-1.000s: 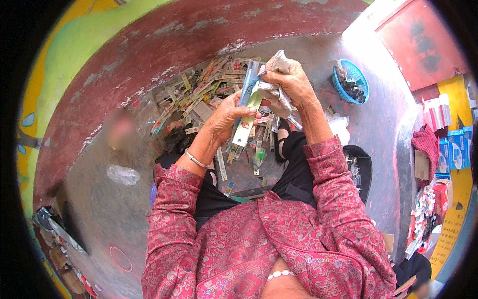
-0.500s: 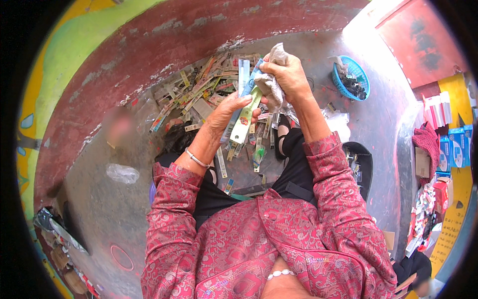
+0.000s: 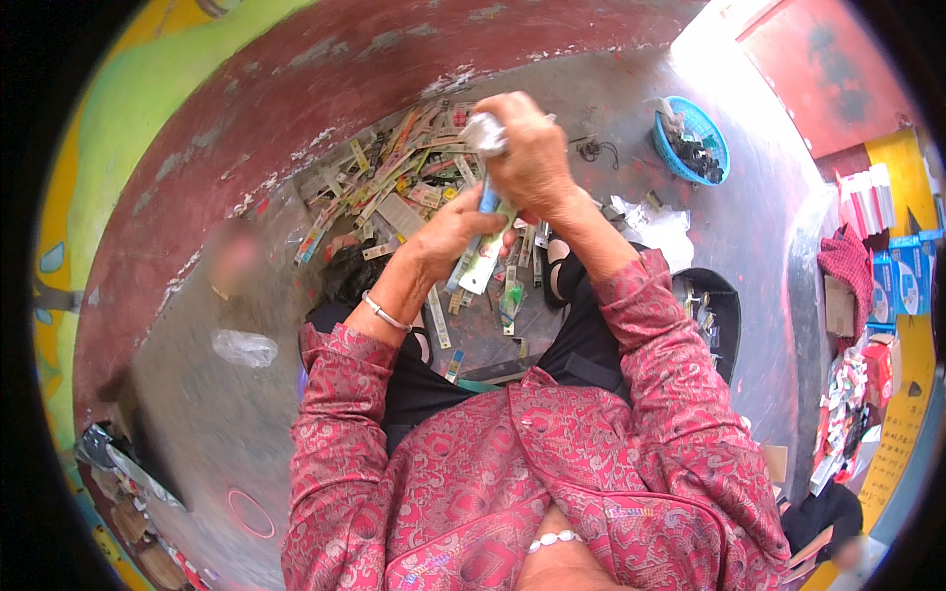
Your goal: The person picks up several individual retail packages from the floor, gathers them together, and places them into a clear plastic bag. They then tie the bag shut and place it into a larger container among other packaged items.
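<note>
My left hand (image 3: 455,231) grips a long flat blister pack (image 3: 483,258) of white and green card. My right hand (image 3: 527,148) is closed above it on the pack's top end, with crumpled clear plastic (image 3: 483,130) bunched in its fingers. Both hands are raised over my lap. Below them, on the concrete floor beyond my knees, lies a heap of similar long packs (image 3: 394,182).
A blue plastic basket (image 3: 695,138) with dark small parts stands at the upper right. A black tray (image 3: 714,310) sits by my right knee, white plastic wrap (image 3: 655,222) beside it. A clear bag (image 3: 244,347) lies at left. A dark red wall (image 3: 296,108) curves behind the heap.
Both hands have shifted slightly left with the pack. My right hand has turned over the pack's top end, and the crumpled plastic now sticks out at its left side.
</note>
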Available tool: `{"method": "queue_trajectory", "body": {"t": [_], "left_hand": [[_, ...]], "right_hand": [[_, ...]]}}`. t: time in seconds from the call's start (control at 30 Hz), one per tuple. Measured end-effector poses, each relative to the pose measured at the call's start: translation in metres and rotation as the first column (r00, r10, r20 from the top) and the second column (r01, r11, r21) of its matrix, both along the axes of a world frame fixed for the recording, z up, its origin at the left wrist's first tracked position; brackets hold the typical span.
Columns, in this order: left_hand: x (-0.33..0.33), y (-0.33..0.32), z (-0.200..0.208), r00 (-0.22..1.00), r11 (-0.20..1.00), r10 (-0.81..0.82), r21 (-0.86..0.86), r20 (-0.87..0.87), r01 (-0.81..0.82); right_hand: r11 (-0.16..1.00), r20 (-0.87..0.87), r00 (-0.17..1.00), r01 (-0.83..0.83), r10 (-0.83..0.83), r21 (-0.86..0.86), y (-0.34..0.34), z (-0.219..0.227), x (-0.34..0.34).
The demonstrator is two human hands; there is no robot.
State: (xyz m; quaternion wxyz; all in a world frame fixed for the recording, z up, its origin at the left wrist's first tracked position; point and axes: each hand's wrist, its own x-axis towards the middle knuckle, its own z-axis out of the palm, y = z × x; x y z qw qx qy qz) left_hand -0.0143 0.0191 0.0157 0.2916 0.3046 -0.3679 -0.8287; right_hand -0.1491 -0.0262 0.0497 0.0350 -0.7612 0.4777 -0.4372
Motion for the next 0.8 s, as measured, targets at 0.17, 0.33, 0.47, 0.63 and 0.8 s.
{"method": "queue_trajectory", "body": {"t": [0.17,0.33,0.47,0.63,0.8], "left_hand": [[0.002,0.006,0.006,0.990,0.980,-0.138,-0.146,-0.008,0.136],[0.013,0.001,0.002,0.985,0.996,-0.037,-0.084,-0.171,0.023],[0.017,-0.011,0.000,0.950,0.994,0.039,-0.081,-0.311,-0.068],[0.010,-0.005,0.010,0.984,0.981,0.115,-0.140,-0.134,-0.134],[0.009,-0.005,0.006,0.975,0.990,0.126,-0.038,-0.184,-0.135]], "right_hand": [[0.990,-0.056,0.990,0.130,-0.133,-0.060,-0.032,-0.009,-0.018],[0.922,0.409,0.827,0.350,-0.387,0.165,-0.060,0.001,-0.090],[0.839,0.557,0.730,0.041,-0.396,0.543,-0.034,0.011,-0.096],[0.556,0.630,0.745,-0.434,-0.222,0.709,0.000,0.016,-0.048],[0.455,0.717,0.662,-0.581,-0.218,0.675,-0.006,0.003,-0.036]]}}
